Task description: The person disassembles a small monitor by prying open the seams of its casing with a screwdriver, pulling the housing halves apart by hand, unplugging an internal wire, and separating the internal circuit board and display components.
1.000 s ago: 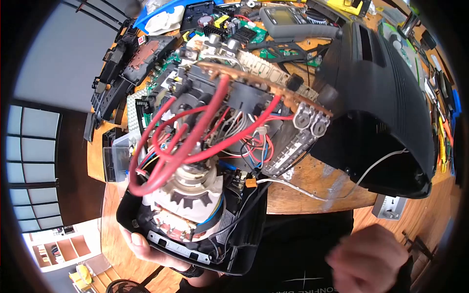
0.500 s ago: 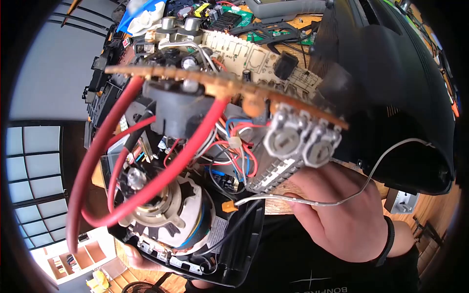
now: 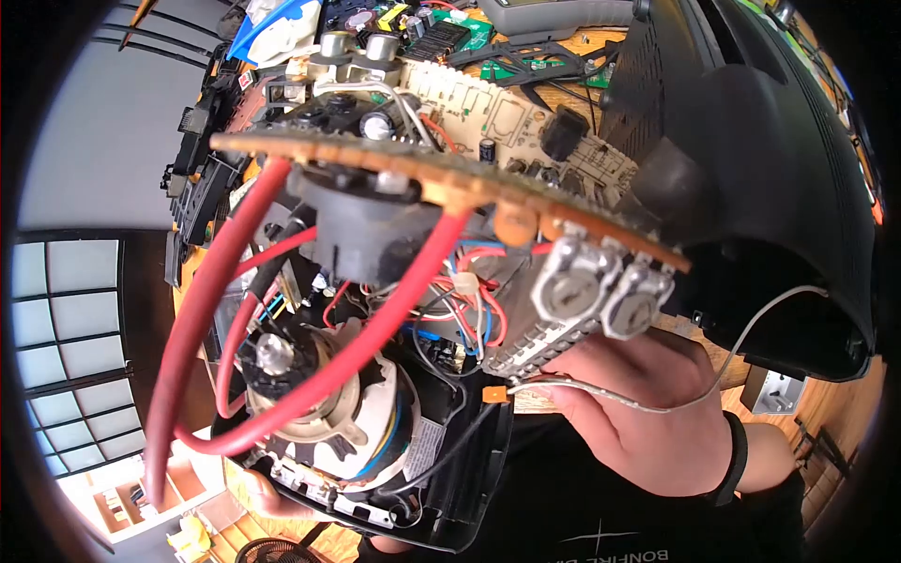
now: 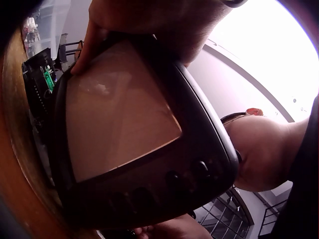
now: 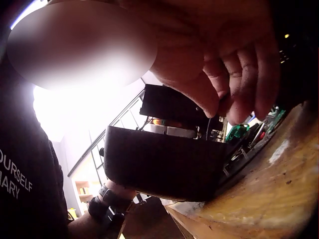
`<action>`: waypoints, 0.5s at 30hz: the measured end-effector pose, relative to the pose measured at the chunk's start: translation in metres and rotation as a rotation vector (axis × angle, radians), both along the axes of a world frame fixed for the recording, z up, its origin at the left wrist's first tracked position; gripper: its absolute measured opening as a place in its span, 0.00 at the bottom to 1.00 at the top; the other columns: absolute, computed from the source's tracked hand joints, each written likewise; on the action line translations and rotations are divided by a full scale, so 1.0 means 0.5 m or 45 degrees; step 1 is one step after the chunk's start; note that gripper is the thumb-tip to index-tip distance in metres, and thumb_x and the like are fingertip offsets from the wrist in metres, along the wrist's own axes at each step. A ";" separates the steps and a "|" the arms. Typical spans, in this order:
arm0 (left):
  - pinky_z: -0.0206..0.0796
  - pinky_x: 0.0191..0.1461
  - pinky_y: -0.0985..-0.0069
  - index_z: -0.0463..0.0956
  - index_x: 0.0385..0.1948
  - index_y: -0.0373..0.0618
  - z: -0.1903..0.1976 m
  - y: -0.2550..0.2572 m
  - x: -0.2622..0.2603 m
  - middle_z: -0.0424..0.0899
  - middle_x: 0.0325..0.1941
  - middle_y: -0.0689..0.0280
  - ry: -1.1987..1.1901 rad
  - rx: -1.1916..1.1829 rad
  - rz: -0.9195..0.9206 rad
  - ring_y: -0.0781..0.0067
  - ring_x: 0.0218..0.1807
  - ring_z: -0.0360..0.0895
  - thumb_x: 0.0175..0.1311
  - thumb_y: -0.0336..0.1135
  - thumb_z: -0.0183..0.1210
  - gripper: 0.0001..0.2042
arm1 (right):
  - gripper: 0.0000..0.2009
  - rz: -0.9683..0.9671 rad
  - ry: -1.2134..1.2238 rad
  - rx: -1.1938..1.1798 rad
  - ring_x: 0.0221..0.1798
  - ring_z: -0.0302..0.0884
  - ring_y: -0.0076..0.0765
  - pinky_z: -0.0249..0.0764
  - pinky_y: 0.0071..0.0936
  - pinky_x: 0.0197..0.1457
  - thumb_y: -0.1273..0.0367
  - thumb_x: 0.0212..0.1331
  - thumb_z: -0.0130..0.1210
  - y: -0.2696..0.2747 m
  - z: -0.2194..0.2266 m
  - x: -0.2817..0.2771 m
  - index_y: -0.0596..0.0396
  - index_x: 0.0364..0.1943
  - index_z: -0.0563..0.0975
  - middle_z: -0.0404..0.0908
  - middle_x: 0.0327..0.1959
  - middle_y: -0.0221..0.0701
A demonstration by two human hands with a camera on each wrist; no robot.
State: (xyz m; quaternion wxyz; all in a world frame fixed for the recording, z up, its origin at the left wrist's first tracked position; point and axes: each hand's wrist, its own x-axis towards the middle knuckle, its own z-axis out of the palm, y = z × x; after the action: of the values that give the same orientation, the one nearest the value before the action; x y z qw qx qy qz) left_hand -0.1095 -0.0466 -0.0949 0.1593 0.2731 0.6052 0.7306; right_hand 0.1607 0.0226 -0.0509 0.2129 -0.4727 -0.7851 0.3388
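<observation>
An opened small television is held up near the body. Its black front case (image 3: 469,507) holds the picture tube (image 3: 371,422). My left hand (image 3: 267,497) grips that case by its edge; the left wrist view shows the hand above the screen (image 4: 119,114). The brown circuit board (image 3: 563,202) is tilted over the tube, with thick red cables (image 3: 394,338) looping down from it. My right hand (image 3: 648,413) holds the board's near right side beside a slotted strip, fingertips partly hidden. A white wire (image 3: 648,409) with an orange plug (image 3: 495,394) passes across that hand.
The black rear shell (image 3: 760,178) stands at the right, the white wire running to it. Behind lie green circuit boards, a grey multimeter (image 3: 563,14), a blue tray (image 3: 255,45) and black plastic parts (image 3: 192,159). A grey box (image 3: 774,389) is at the right.
My right hand has come up from in front of the body to the board's side. The board and television now appear larger and closer, with the red cables hanging farther left.
</observation>
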 end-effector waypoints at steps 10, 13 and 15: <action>0.68 0.57 0.65 0.71 0.52 0.33 0.004 -0.003 -0.002 0.76 0.51 0.55 0.006 -0.003 0.035 0.64 0.51 0.75 0.62 0.56 0.52 0.30 | 0.08 0.035 -0.020 0.166 0.29 0.78 0.35 0.71 0.30 0.31 0.67 0.52 0.64 0.001 -0.012 0.001 0.48 0.32 0.76 0.75 0.29 0.27; 0.68 0.56 0.65 0.71 0.52 0.34 0.013 -0.007 -0.011 0.76 0.51 0.55 0.025 0.000 0.060 0.64 0.50 0.75 0.62 0.56 0.52 0.30 | 0.10 -0.003 -0.002 0.293 0.24 0.75 0.29 0.68 0.26 0.24 0.68 0.51 0.64 0.003 -0.011 -0.004 0.48 0.28 0.71 0.69 0.24 0.25; 0.68 0.56 0.65 0.71 0.52 0.34 0.015 -0.009 -0.014 0.76 0.51 0.56 0.030 0.000 0.070 0.64 0.50 0.75 0.62 0.56 0.52 0.30 | 0.10 -0.031 0.001 0.284 0.25 0.75 0.30 0.68 0.26 0.24 0.69 0.50 0.64 0.003 -0.009 -0.004 0.47 0.28 0.71 0.69 0.24 0.25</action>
State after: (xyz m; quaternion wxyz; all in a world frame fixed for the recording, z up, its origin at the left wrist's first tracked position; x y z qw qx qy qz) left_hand -0.1163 -0.0509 -0.0871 0.1320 0.2650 0.6144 0.7314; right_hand 0.1589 0.0240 -0.0553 0.2687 -0.4555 -0.8120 0.2469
